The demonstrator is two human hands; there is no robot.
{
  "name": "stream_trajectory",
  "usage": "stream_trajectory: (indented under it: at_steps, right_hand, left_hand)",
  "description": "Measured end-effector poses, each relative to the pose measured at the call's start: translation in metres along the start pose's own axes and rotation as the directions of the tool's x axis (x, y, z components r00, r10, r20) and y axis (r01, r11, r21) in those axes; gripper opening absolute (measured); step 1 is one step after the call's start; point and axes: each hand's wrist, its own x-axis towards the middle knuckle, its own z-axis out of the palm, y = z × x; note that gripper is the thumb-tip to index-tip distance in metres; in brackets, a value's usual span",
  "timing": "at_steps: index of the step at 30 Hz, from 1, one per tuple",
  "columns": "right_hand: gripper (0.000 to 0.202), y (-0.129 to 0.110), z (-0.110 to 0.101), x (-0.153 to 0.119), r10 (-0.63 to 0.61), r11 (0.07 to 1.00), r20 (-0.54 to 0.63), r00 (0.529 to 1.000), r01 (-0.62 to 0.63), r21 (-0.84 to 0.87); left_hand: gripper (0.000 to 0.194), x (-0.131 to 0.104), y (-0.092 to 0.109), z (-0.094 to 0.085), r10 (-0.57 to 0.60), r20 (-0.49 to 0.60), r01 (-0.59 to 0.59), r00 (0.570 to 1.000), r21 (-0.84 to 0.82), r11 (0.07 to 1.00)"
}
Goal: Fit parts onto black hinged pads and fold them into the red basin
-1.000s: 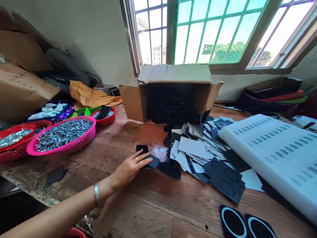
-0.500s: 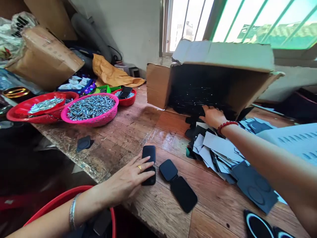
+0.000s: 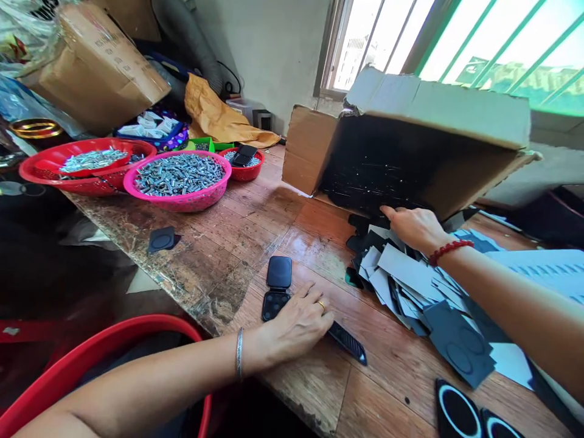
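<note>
My left hand (image 3: 298,322) is closed over a hinged black pad (image 3: 350,345), whose far half tilts up and shows a ribbed surface; the rest of it is under my fingers. Left of that hand, a second hinged black pad (image 3: 279,272) lies unfolded on the wooden table, partly covered by the hand. My right hand (image 3: 416,226) rests at the mouth of a cardboard box (image 3: 303,149), over loose black pieces (image 3: 358,228), with one finger stretched out and the other fingertips hidden. Beneath the wrist spreads a heap of white and dark cards (image 3: 406,267).
A pink basket (image 3: 182,201) and red basins (image 3: 36,170) of small metal parts stand at the left. Pads with white rings (image 3: 458,410) lie at the lower right. A dark square piece (image 3: 162,239) lies near the table edge, above a red tub (image 3: 182,325).
My left hand has moved right from one hinged pad to the other and tilted it up. My right hand has shifted slightly at the box mouth. The view has turned a little.
</note>
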Motion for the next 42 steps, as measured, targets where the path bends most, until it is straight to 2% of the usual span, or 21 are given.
stream_trajectory:
  at_steps: [2, 4, 6, 8, 11, 13, 15, 18, 21, 24, 25, 27, 29, 33, 36, 39, 42]
  right_hand:
    - [0.046, -0.007, -0.005, -0.021, -0.011, 1.000, -0.056, 0.998, 0.009, -0.026]
    - [0.046, -0.019, -0.009, -0.046, -0.044, 0.997, -0.142, 0.989, 0.035, -0.067]
    - [0.047, -0.034, -0.013, -0.073, -0.091, 0.992, -0.239, 0.967, 0.068, -0.102]
    - [0.047, -0.051, -0.013, -0.102, -0.133, 0.989, -0.332, 0.934, 0.101, -0.112]
    - [0.046, -0.075, -0.007, -0.144, -0.191, 0.982, -0.461, 0.867, 0.162, -0.102]
    - [0.049, -0.090, 0.001, -0.170, -0.212, 0.977, -0.512, 0.833, 0.194, -0.089]
    - [0.051, -0.104, 0.010, -0.193, -0.208, 0.977, -0.522, 0.827, 0.201, -0.072]
    - [0.051, -0.127, 0.027, -0.222, -0.163, 0.985, -0.484, 0.860, 0.171, -0.028]
    - [0.046, -0.149, 0.043, -0.244, -0.088, 0.990, -0.433, 0.897, 0.128, 0.063]
    - [0.047, -0.168, 0.055, -0.260, -0.013, 0.977, -0.388, 0.922, 0.094, 0.191]
    - [0.050, -0.172, 0.056, -0.264, 0.006, 0.970, -0.380, 0.925, 0.086, 0.225]
    - [0.049, -0.178, 0.057, -0.271, 0.043, 0.960, -0.384, 0.922, 0.069, 0.273]
    - [0.044, -0.181, 0.052, -0.276, 0.090, 0.948, -0.405, 0.910, 0.046, 0.315]
    - [0.034, -0.174, 0.038, -0.283, 0.213, 0.889, -0.445, 0.870, 0.017, 0.458]
    - [0.030, -0.163, 0.032, -0.289, 0.349, 0.771, -0.427, 0.834, 0.003, 0.637]
    - [0.030, -0.154, 0.029, -0.296, 0.479, 0.625, -0.341, 0.808, -0.042, 0.779]
    - [0.029, -0.151, 0.025, -0.302, 0.571, 0.483, -0.210, 0.794, -0.118, 0.868]
  left_hand:
    - [0.018, -0.004, 0.012, -0.006, -0.078, -0.003, 0.077, 0.997, -0.103, 0.992]
    - [0.029, -0.009, 0.024, -0.011, -0.255, 0.000, 0.244, 0.967, -0.298, 0.923]
    - [0.042, -0.015, 0.032, -0.016, -0.436, 0.031, 0.391, 0.899, -0.503, 0.771]
    - [0.049, -0.019, 0.034, -0.017, -0.557, 0.097, 0.476, 0.825, -0.651, 0.591]
    - [0.057, -0.025, 0.029, -0.012, -0.664, 0.177, 0.536, 0.726, -0.750, 0.387]
    - [0.065, -0.030, 0.025, -0.005, -0.706, 0.187, 0.537, 0.683, -0.784, 0.312]
    - [0.072, -0.033, 0.024, 0.004, -0.733, 0.188, 0.517, 0.654, -0.818, 0.252]
    - [0.075, -0.035, 0.027, 0.017, -0.779, 0.170, 0.488, 0.604, -0.852, 0.192]
    - [0.074, -0.034, 0.033, 0.024, -0.830, 0.081, 0.491, 0.552, -0.836, 0.244]
    - [0.069, -0.036, 0.039, 0.021, -0.837, -0.084, 0.526, 0.541, -0.742, 0.415]
    - [0.068, -0.037, 0.041, 0.019, -0.815, -0.159, 0.526, 0.557, -0.692, 0.495]
    - [0.070, -0.040, 0.045, 0.014, -0.728, -0.295, 0.505, 0.619, -0.560, 0.657]
    - [0.072, -0.042, 0.050, 0.011, -0.633, -0.342, 0.486, 0.694, -0.426, 0.763]
    - [0.071, -0.042, 0.065, 0.014, -0.531, -0.186, 0.474, 0.827, -0.280, 0.835]
    - [0.059, -0.038, 0.071, 0.015, -0.478, -0.102, 0.430, 0.872, -0.303, 0.850]
    - [0.044, -0.036, 0.060, 0.009, -0.516, -0.152, 0.449, 0.843, -0.330, 0.830]
    - [0.038, -0.042, 0.037, 0.005, -0.616, -0.230, 0.566, 0.753, -0.251, 0.785]
